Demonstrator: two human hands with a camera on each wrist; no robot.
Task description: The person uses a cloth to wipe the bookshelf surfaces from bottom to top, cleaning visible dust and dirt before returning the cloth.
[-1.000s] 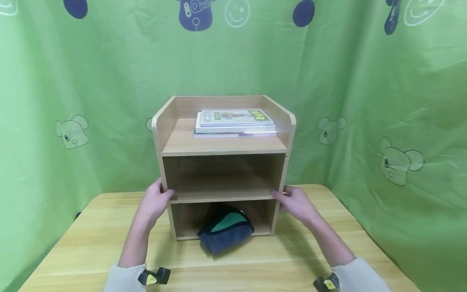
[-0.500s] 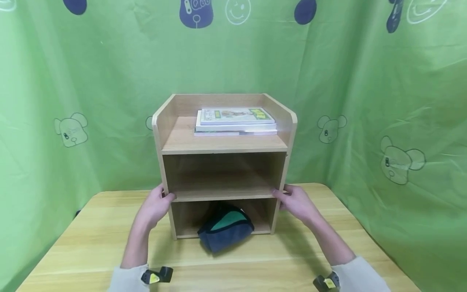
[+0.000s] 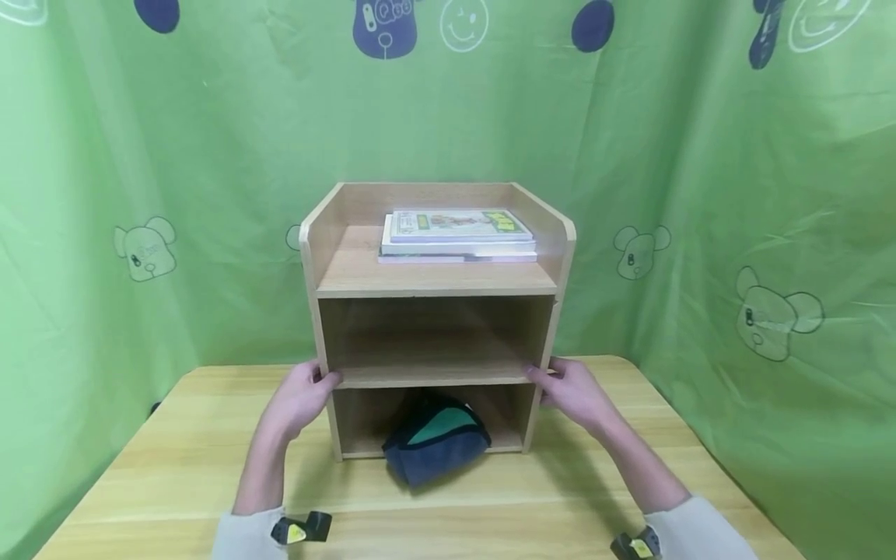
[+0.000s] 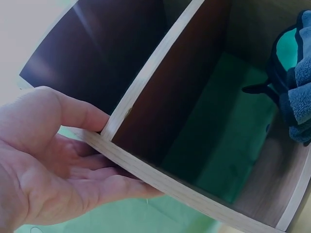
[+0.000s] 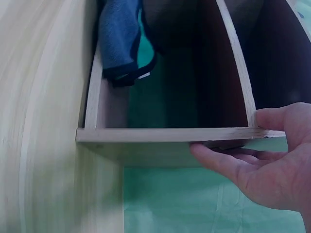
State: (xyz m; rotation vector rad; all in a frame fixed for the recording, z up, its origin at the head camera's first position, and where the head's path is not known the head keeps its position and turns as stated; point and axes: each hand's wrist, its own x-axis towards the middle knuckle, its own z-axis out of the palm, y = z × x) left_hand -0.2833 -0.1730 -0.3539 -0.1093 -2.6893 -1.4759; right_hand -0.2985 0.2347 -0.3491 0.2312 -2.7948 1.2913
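1. Drifted slightly rightward in the head view since the earlier frame, together with the whole scene; keeps left grip (image 3: 297,398) and right grip (image 3: 575,395) at the same spots on the wooden shelf unit (image 3: 427,194).
2. Wears pale sleeves (image 3: 248,537), with a small dark device (image 3: 320,526) near each wrist.
3. Stands upright on the pale wood-grain surface (image 3: 448,537), between both grips.
4. Carries in the lower compartment (image 3: 502,416) a blue-and-green cloth item (image 3: 437,451) with black edging, sticking out past the front edge.
5. Pinches the left side panel (image 3: 325,233) with left grip: thumb at the end of the middle board (image 3: 434,382), fingers along the outside.
6. Pinches the right side panel (image 3: 549,241) likewise with right grip.
7. Shows a shadowed middle compartment (image 3: 434,330) above that board.
8. Bears on the top tray (image 3: 357,260) a flat stack of books (image 3: 458,236), nearer the right wall, picture cover uppermost.
9. Backed by a green curtain (image 3: 238,140) printed with bear heads (image 3: 770,323) and smiley faces (image 3: 464,23).
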